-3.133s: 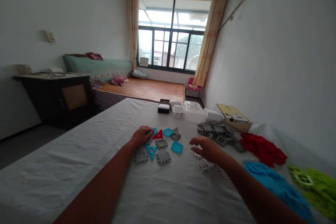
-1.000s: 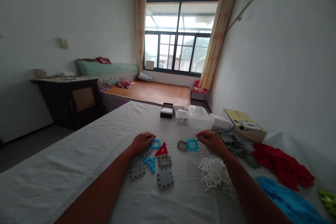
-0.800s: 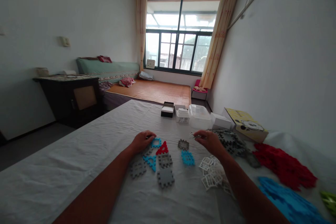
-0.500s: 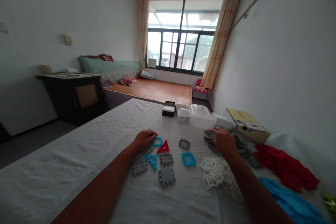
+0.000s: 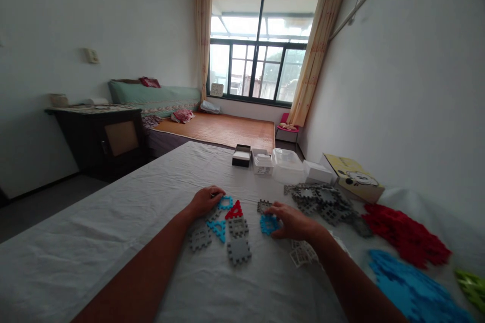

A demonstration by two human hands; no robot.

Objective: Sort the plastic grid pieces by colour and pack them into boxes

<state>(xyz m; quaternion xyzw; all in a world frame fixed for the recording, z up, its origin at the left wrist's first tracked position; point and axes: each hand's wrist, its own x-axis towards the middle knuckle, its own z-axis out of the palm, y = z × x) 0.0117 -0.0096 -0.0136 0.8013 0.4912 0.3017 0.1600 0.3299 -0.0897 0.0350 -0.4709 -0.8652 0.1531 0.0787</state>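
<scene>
My left hand (image 5: 206, 202) rests on the cloth with its fingers curled together, beside a blue square frame tile (image 5: 226, 202); whatever its fingertips hold is hidden. My right hand (image 5: 291, 219) is over a second blue square tile (image 5: 268, 225), thumb and index finger apart on either side of its right part. The index fingertip covers part of a grey square tile (image 5: 262, 205) behind it. Between the hands lie a red triangle tile (image 5: 234, 210), a blue triangle tile (image 5: 217, 230), a grey grid tile (image 5: 238, 227), a solid grey tile (image 5: 239, 251) and another grey tile (image 5: 199, 238).
A grey tile pile (image 5: 326, 199), white frames (image 5: 303, 253), a red pile (image 5: 409, 234) and a blue pile (image 5: 409, 282) lie on the right. Farther back stand a black box (image 5: 241, 156), clear plastic tubs (image 5: 288, 165) and a yellow box (image 5: 354, 176).
My right hand has moved left from the grey tile pile to the blue square tile, uncovering the pile. My left hand has stayed by the blue frame tile. The view has shifted slightly.
</scene>
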